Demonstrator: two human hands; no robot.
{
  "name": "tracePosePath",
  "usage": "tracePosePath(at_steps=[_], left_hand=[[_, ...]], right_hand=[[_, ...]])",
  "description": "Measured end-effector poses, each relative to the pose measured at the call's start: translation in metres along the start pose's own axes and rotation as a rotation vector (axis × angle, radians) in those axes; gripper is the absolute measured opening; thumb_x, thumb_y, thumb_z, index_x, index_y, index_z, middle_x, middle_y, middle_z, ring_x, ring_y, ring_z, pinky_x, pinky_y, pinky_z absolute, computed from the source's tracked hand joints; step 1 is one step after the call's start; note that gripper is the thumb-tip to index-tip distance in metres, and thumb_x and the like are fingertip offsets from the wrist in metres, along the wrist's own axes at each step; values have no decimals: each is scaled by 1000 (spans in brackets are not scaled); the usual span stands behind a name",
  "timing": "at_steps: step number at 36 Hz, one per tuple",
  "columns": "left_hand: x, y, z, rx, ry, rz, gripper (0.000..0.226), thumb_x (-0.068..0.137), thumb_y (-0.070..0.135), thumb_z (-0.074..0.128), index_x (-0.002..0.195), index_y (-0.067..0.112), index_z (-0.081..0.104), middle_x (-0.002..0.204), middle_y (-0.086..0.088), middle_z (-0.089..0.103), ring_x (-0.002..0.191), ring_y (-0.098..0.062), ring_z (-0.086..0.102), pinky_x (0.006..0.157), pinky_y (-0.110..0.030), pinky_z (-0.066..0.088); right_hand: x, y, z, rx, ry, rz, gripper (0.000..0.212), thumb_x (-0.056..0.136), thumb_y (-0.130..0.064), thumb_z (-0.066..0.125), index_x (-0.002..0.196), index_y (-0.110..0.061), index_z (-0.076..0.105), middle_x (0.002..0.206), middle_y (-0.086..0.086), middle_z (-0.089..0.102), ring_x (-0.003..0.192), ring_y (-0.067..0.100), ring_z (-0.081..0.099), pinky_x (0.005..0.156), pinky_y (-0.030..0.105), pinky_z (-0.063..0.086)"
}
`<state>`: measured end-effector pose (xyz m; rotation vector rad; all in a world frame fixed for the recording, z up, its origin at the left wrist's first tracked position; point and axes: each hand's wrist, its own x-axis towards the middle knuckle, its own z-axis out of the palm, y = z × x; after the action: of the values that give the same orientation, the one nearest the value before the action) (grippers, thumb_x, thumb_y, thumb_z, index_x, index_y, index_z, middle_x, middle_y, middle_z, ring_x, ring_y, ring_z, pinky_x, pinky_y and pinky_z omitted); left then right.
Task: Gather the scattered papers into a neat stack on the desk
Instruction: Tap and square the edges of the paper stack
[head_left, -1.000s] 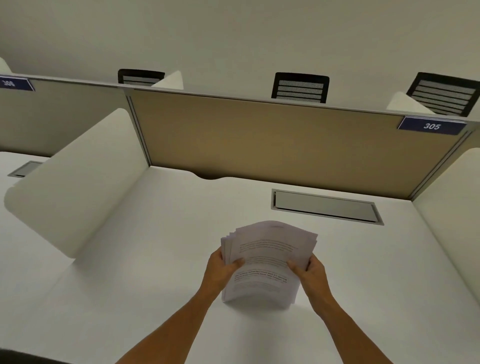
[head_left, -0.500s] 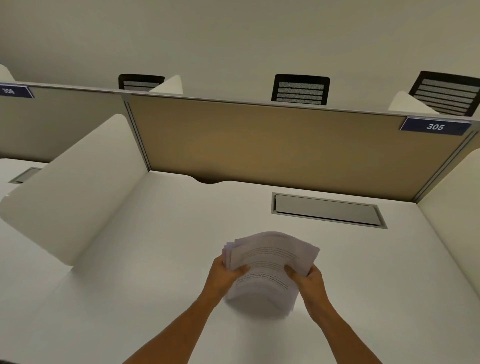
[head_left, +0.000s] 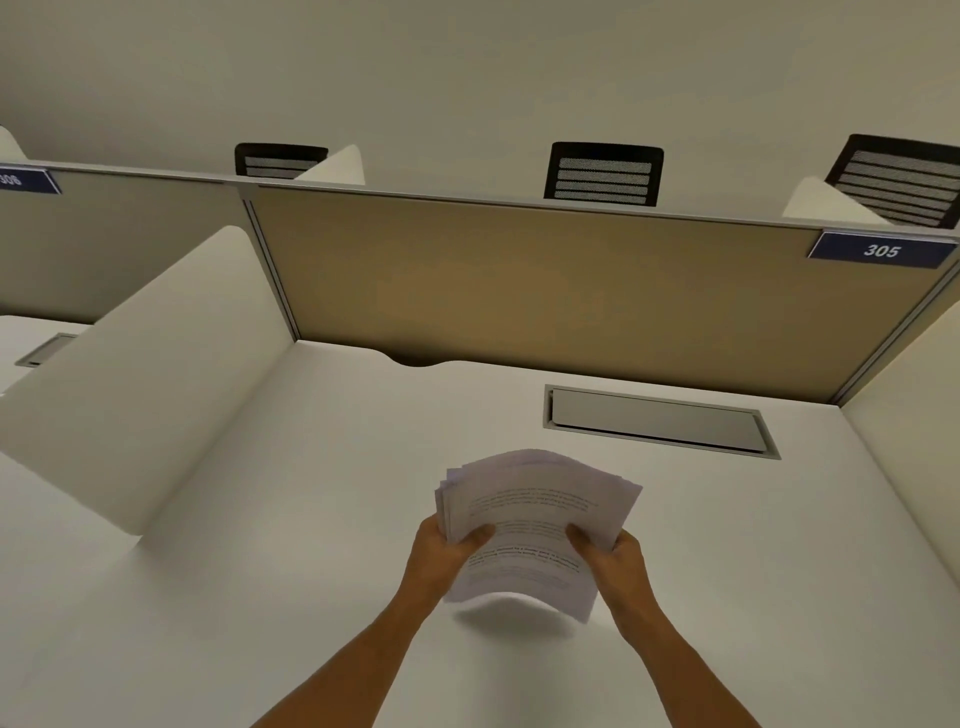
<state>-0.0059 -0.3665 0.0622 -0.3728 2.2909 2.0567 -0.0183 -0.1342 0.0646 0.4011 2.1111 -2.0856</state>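
While both hands clutch the papers (head_left: 535, 525) just above the worktop (head_left: 260, 545), square them up.
Left hand (head_left: 441, 556) and right hand (head_left: 618, 564) pinch the sides; I'd loosen up, tap the fanned edges flush, then lay them flat.

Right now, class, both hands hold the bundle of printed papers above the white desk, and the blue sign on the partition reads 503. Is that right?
Not quite. In the head view the blue sign on the partition reads 305, not 503. The rest stands: the left hand and right hand both hold the bundle of printed papers above the white desk.
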Motion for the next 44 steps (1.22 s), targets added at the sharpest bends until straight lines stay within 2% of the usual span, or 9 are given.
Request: tracePosePath(at_steps=[5, 11, 14, 18, 22, 29, 33, 41, 44], left_hand=[[3, 0, -8, -54, 10, 5, 29, 78, 29, 80, 105, 30, 70, 99, 6, 77, 91, -15, 73, 74, -29, 62], [8, 4, -5, -54, -19, -22, 38, 66, 38, 83, 101, 31, 70, 98, 7, 77, 89, -14, 73, 74, -33, 63], [8, 5, 0, -63, -36, -20, 35, 68, 39, 82, 100, 32, 72, 97, 5, 77, 90, -17, 73, 73, -34, 63], [5, 12, 4, -73, -6, -3, 18, 70, 40, 79, 88, 42, 74, 89, 11, 77, 81, -11, 74, 60, -21, 59], [7, 14, 3, -87, 23, 7, 28, 68, 40, 80, 95, 36, 74, 90, 9, 77, 82, -11, 73, 62, -23, 59], [2, -6, 4, -34, -68, -66, 38, 82, 22, 77, 118, 27, 66, 109, 5, 73, 102, -15, 68, 81, -27, 60], [-1, -4, 6, -61, -78, -88, 32, 82, 22, 77, 110, 36, 68, 105, 11, 74, 98, -8, 68, 67, -15, 57], [1, 0, 10, -86, 27, -39, 25, 81, 26, 78, 99, 39, 69, 89, 16, 76, 83, -8, 72, 60, -17, 57], [1, -5, 10, -74, 47, -47, 30, 76, 32, 81, 104, 34, 70, 92, 11, 76, 83, -11, 72, 61, -18, 58]], right_hand=[[2, -2, -11, 1, -12, -8, 22, 85, -17, 79, 104, -27, 73, 97, -5, 79, 94, 22, 72, 69, 26, 60], [6, -4, -10, -12, -22, -27, 27, 88, -18, 76, 114, -23, 69, 107, 0, 76, 98, 25, 71, 78, 37, 63], [5, -5, -6, -11, -1, -22, 15, 91, -20, 72, 105, -25, 72, 102, 1, 77, 94, 25, 72, 68, 26, 61], [4, -10, -2, -18, 12, -29, 11, 92, -21, 71, 100, -29, 72, 89, -10, 78, 88, 19, 72, 57, 19, 58], [5, -12, -3, -15, 26, -45, 13, 92, -21, 71, 101, -30, 72, 87, -11, 78, 85, 20, 72, 55, 19, 58], [2, 6, -5, -44, -32, 14, 18, 91, -19, 73, 106, -30, 72, 93, -11, 79, 93, 16, 72, 63, 18, 58], [3, 8, -4, -71, -51, 33, 17, 93, -24, 70, 110, -28, 73, 97, -10, 79, 94, 15, 74, 67, 20, 58], [7, 2, -2, -95, -21, -7, 14, 97, -21, 64, 97, -32, 74, 90, -7, 79, 84, 16, 74, 64, 23, 58], [7, 4, -3, -95, -19, -25, 15, 95, -21, 67, 97, -34, 74, 91, -9, 79, 86, 16, 74, 63, 24, 59]])
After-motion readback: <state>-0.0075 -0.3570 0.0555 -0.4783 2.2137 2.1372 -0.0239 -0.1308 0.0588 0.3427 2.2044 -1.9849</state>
